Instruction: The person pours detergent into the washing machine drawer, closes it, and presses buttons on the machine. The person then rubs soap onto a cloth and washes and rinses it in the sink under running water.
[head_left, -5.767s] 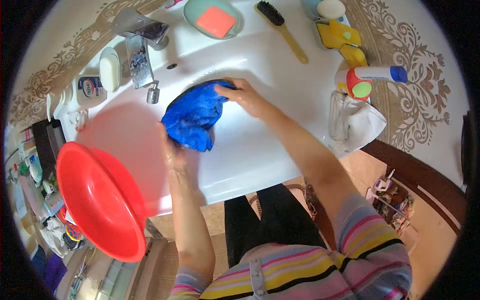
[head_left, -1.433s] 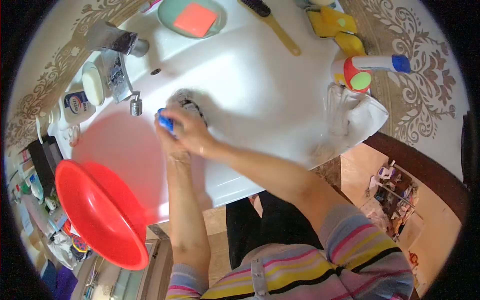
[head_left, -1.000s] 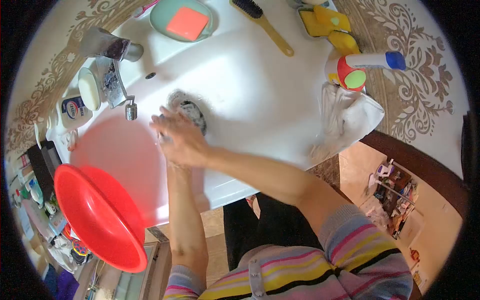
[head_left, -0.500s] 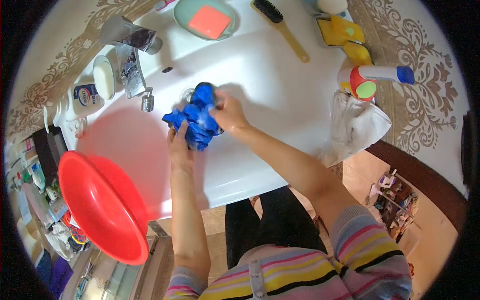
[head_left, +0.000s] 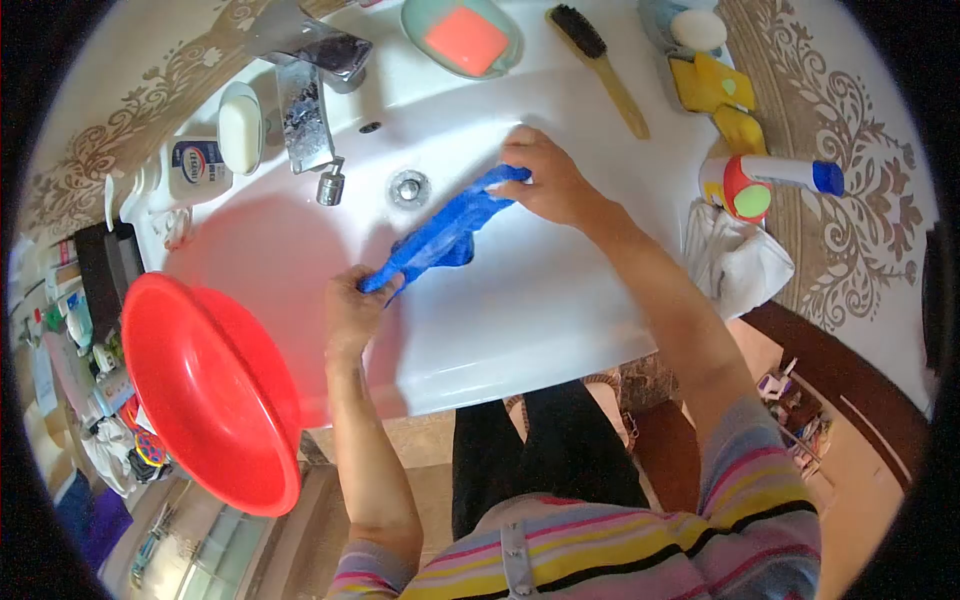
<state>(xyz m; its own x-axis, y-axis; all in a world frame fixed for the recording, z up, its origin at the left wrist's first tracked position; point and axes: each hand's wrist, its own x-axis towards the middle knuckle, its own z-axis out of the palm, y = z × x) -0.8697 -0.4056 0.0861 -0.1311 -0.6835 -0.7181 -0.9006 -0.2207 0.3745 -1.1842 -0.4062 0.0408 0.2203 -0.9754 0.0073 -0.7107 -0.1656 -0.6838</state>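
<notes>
A wet blue cloth (head_left: pixel 438 235) with whitish suds on it is stretched on a slant over the white sink (head_left: pixel 540 320). My left hand (head_left: pixel 352 312) grips its lower left end, fingers closed round the fabric. At the upper right end, my right hand (head_left: pixel 548 178) pinches the other edge. A small fold of the cloth hangs below its middle. Just up and left of it, the metal drain (head_left: pixel 409 189) is in plain sight. The faucet (head_left: pixel 303 115) stands further left, its spout pointing down toward the sink.
A red plastic basin (head_left: pixel 200 390) leans at the sink's left edge. Along the back lie pink soap (head_left: pixel 467 41) in a dish and a wooden-handled brush (head_left: pixel 602 75). To the right are yellow sponges (head_left: pixel 712 85), a bottle with a blue cap (head_left: pixel 828 177) and a white cloth (head_left: pixel 738 260).
The blue cloth was bunched up over the drain between both hands. Now it is pulled out long, my right hand having moved up and right, and the drain is uncovered. The view has shifted slightly.
</notes>
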